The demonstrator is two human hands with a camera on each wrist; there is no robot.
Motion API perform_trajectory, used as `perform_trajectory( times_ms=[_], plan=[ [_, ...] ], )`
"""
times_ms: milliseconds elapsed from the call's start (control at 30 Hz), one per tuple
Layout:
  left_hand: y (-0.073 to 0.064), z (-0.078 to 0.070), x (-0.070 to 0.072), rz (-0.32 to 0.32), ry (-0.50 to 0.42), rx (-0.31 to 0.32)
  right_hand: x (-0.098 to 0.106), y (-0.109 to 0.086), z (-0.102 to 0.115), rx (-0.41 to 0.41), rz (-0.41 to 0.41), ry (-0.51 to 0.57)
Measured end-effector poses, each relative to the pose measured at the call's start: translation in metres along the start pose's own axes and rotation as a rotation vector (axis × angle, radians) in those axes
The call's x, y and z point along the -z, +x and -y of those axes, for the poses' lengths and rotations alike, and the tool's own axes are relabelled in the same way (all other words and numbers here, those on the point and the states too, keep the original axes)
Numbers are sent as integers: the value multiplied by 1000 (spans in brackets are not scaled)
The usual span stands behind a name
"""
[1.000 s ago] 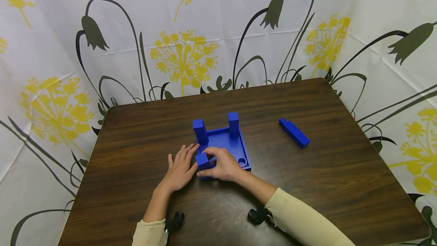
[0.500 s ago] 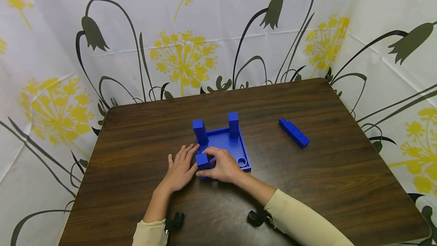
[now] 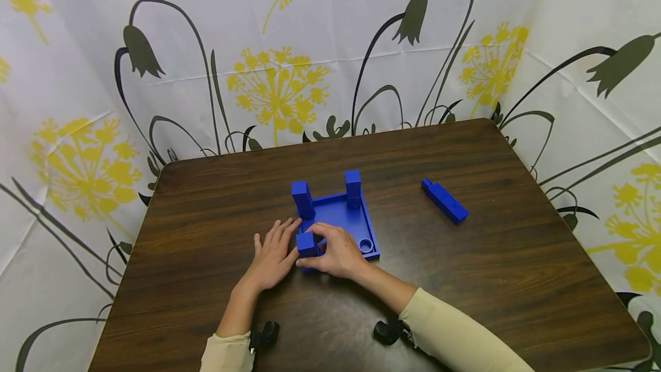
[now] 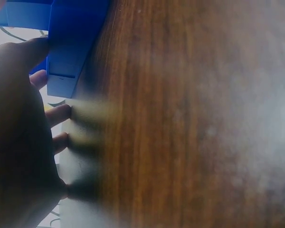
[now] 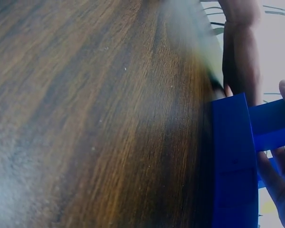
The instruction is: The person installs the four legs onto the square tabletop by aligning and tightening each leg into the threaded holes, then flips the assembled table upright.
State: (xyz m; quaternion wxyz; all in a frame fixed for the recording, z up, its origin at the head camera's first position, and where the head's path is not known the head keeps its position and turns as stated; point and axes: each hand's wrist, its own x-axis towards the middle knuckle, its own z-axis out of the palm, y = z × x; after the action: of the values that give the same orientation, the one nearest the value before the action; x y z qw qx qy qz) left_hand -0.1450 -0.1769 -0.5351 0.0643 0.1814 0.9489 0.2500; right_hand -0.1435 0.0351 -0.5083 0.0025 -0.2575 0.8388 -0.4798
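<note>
Blue tray [image 3: 345, 218] on table [image 3: 217, 202], two far posts [image 3: 303, 198] upright, right hand [image 3: 338, 251] pinched third post [image 3: 307, 244], left hand [image 3: 271, 257] touched tray, fingers straight, loose post [image 3: 446, 203] lay apart

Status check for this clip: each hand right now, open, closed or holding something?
Left hand: open, holding nothing, at the left edge of the blue tray.
Right hand: closed, holding a blue post.

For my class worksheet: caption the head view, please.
The right-hand grip holds a blue post at the near-left corner of a blue tray, the left-hand grip beside it.
</note>
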Motion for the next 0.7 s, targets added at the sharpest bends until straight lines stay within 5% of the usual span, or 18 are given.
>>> perform_trajectory(
  times_ms=[700],
  plan=[
    [2,5,-3,-9,11,-16,-6,-2,1,1,-70,-15]
  ],
)
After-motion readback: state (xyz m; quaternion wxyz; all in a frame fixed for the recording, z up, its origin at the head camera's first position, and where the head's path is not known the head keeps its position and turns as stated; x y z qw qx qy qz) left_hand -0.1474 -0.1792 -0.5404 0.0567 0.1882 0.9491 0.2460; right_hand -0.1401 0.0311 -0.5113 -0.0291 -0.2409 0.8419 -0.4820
